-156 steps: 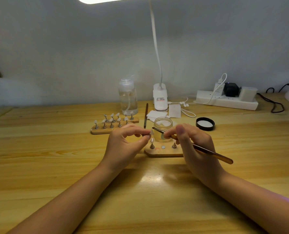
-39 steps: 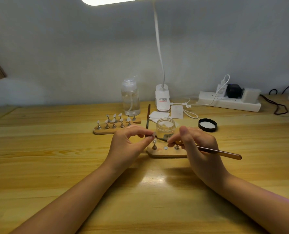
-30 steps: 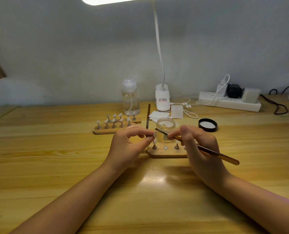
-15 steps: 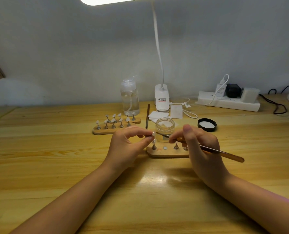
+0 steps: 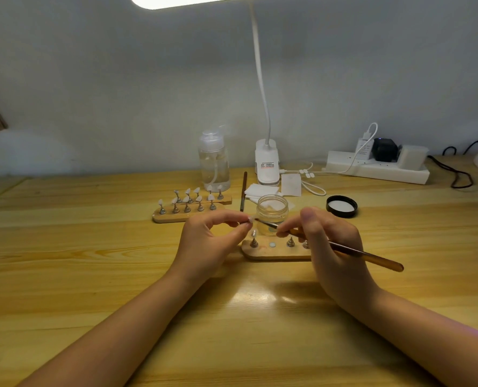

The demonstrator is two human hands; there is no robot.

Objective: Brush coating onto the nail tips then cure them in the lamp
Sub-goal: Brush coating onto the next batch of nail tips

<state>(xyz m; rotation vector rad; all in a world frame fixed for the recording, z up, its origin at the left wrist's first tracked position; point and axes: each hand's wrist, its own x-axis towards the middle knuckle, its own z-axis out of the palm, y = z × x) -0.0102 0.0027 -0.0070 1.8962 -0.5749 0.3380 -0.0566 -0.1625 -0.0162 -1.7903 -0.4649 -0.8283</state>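
While left hand [image 5: 208, 241] fingers pinch a nail tip [image 5: 249, 219], right hand [image 5: 327, 241] fingers grip brush [image 5: 344, 248] — open jar [image 5: 272, 215] behind.

Left arm: bare forearm reaching in from the lower left, wrist low over the table.
Left hand [image 5: 208, 241]: fingers curled — thumb and forefinger pinched together at the tips on something small and pale.
Right arm: bare forearm entering from the lower right.
Right hand [image 5: 331, 247]: fingers curled in a pen-like grip — thumb raised on top, fingertips pointing toward the left hand.
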